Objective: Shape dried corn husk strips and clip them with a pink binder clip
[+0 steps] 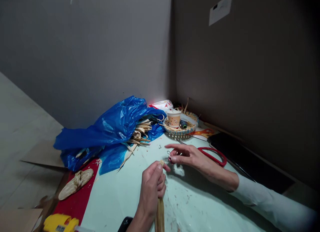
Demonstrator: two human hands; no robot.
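Observation:
My left hand [153, 182] is closed round a flat tan strip [160, 215], whose folded tip shows between thumb and forefinger; the rest hangs down below the fist. Just to the right and slightly higher, my right hand [186, 156] pinches a small metal clip [169, 155] with wire loops between thumb and fingers, its forefinger stretched out to the left. The two hands are close together above the pale green table [120, 198]. Red-handled scissors [223, 161] lie partly behind my right forearm.
A blue plastic bag [112, 122] with dry strips [141, 132] lies at the back left. Behind the hands, a woven basket [192, 128] holds a paper cup [174, 119]. A black slab [232, 152] is right; a woven sandal [76, 184] and yellow glue gun [60, 222] are left.

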